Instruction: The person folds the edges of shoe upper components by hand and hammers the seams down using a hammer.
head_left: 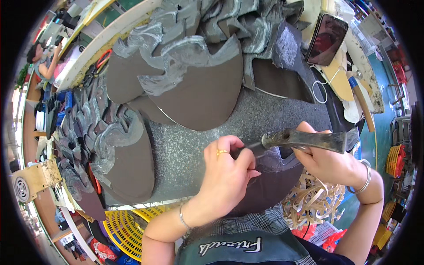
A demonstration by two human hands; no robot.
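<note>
Gripping in head view: right hand (319, 155) clamped round hammer (309, 140) | left hand (227, 172) curled at dark panel (267, 190), cannot tell if pinching | panel at worktop's (176, 148) near edge | 1 phone (327, 40) far right

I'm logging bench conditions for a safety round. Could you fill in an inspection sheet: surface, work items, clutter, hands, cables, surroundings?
Surface: speckled grey bench top, partly covered.
Work items: hammer; dark piece below the hands.
Clutter: overlapping dark pieces with grey-smeared edges; phone; wooden-handled tool at right.
Left hand: fingers bent together; hold unclear.
Right hand: closed on the hammer.
Cables: white cord looped near the phone; purpose unclear.
Surroundings: tan strips, yellow basket, another person at upper left.
</note>
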